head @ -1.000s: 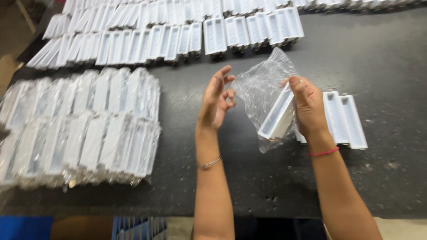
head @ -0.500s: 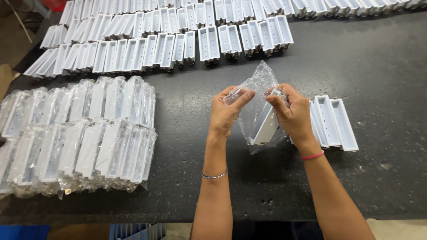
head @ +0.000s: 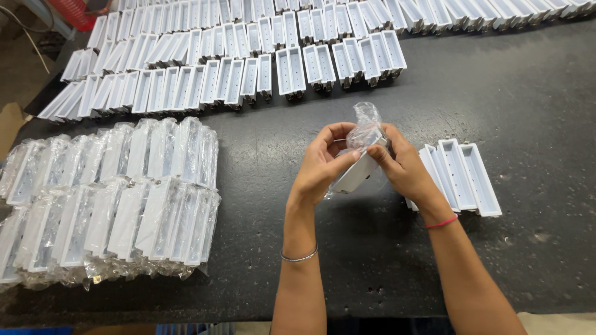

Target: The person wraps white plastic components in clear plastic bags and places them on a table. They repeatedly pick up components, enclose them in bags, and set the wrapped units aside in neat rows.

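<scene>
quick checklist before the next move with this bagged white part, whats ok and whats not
1. White part inside the clear bag: ok.
2. Left hand on the bag: ok.
3. Right hand pinching near the bag's neck: ok.
4. Bag neck gathered above the part: ok; sealed or not: cannot tell.
5. Bagged pieces stacked on the left of the table: ok.
6. Unbagged trays beside the right hand: ok.

clear bag with a white part sits between both hands; clear-bagged white parts lie in rows at left.
</scene>
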A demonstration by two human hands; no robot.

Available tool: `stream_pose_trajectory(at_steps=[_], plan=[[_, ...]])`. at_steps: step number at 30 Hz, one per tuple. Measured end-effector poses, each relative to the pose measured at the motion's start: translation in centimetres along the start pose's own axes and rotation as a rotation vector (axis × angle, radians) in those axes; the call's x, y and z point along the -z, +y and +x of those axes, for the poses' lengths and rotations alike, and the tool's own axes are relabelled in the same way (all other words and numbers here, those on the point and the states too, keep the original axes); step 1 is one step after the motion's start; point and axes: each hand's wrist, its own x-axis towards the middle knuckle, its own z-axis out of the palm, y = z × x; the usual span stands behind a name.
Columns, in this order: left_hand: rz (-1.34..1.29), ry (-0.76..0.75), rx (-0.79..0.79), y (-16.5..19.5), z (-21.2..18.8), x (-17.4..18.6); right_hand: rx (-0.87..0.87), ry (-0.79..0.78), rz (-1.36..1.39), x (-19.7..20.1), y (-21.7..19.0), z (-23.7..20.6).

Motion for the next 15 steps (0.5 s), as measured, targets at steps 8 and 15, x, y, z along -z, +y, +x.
stream_pose_trajectory(at_steps=[8, 15], plan=[[0.16, 0.076, 0.037, 0.7, -0.2, -0.5, -0.018, -0.101, 0.098, 0.3, -0.1, -0.2], [0.294, 0.183, 0.126, 0.3, 0.2, -1.1, -0.142, -0.195, 0.236, 0.3, 0.5, -0.4]])
